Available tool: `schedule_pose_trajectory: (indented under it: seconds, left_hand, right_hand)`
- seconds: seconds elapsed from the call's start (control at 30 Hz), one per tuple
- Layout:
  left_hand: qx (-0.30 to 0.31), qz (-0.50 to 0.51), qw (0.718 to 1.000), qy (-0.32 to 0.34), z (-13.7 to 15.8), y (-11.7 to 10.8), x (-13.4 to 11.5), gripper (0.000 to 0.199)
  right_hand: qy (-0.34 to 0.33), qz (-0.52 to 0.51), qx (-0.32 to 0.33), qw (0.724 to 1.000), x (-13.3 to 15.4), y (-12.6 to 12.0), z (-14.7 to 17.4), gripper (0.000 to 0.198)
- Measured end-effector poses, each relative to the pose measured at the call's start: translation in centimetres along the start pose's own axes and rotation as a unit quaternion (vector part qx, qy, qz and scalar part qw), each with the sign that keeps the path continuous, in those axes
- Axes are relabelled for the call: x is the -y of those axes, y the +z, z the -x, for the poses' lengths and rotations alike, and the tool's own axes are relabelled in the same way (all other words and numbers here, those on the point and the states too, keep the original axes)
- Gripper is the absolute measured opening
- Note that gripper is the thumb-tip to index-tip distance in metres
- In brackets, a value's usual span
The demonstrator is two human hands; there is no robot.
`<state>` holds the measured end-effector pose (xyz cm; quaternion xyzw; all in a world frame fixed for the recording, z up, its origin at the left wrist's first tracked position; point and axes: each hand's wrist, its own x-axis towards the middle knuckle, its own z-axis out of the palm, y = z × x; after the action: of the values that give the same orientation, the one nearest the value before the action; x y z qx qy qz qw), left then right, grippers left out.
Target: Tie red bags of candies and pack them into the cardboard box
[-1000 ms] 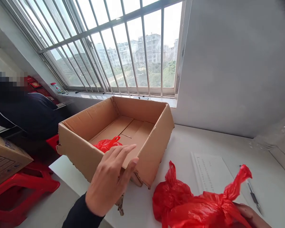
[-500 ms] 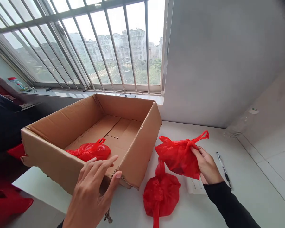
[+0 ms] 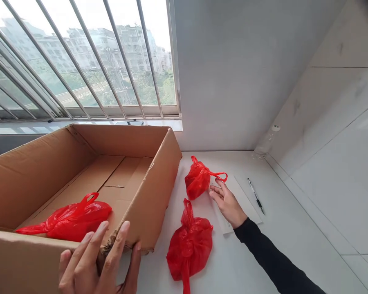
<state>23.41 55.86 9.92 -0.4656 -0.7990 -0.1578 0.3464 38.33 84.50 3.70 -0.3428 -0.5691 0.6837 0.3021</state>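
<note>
My left hand (image 3: 101, 261) is at the near corner of a cardboard box (image 3: 153, 192), its fingers hooked over the rim and the thumb against the outer wall. Inside that box, near the front wall, lies a tied red plastic bag (image 3: 76, 218). My right hand (image 3: 228, 202) is open, fingers apart, just right of a second tied red bag (image 3: 198, 179) standing on the white table; its fingertips are close to the bag's loop. Nearer to me on the table lies a third knotted red bag (image 3: 190, 249), touched by neither hand.
White paper (image 3: 241, 196) lies under and behind my right hand, with a pen (image 3: 256, 196) to its right. A clear plastic bottle (image 3: 265, 141) stands in the back corner by the walls. Behind the box is a barred window (image 3: 110, 73).
My right hand has set its red bag down on the table and let go. My left hand has closed onto the box corner. The view has turned to the right.
</note>
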Motion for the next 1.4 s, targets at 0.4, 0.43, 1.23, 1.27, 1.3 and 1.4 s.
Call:
schedule_pose_trajectory:
  seconds: [0.4, 0.43, 1.23, 1.27, 1.3, 1.4]
  left_hand:
    - [-0.071, 0.131, 0.989, -0.023, -2.8, 1.8, -4.8, 0.080]
    - [-0.048, 0.178, 0.983, -0.011, -2.0, 1.9, -5.6, 0.077]
    - [0.262, 0.378, 0.853, -0.247, 5.0, 5.8, -8.6, 0.029]
    - [0.260, 0.379, 0.852, -0.251, 5.1, 5.6, -8.7, 0.030]
    - [0.260, 0.384, 0.852, -0.245, 5.0, 5.4, -9.0, 0.031]
    - [0.265, 0.407, 0.855, -0.181, 4.2, 4.9, -11.1, 0.046]
  right_hand:
    - [-0.138, 0.387, 0.146, 0.900, -3.7, 0.4, 7.9, 0.034]
    - [-0.139, 0.391, 0.141, 0.899, -3.7, 0.2, 7.9, 0.028]
    - [-0.036, 0.331, 0.049, 0.942, -1.7, -6.9, 12.6, 0.019]
    - [-0.026, 0.330, 0.035, 0.943, -1.5, -7.5, 13.0, 0.019]
    - [-0.026, 0.332, 0.030, 0.942, -1.4, -7.9, 13.3, 0.018]
    - [-0.065, 0.354, 0.041, 0.932, -1.1, -7.6, 13.6, 0.034]
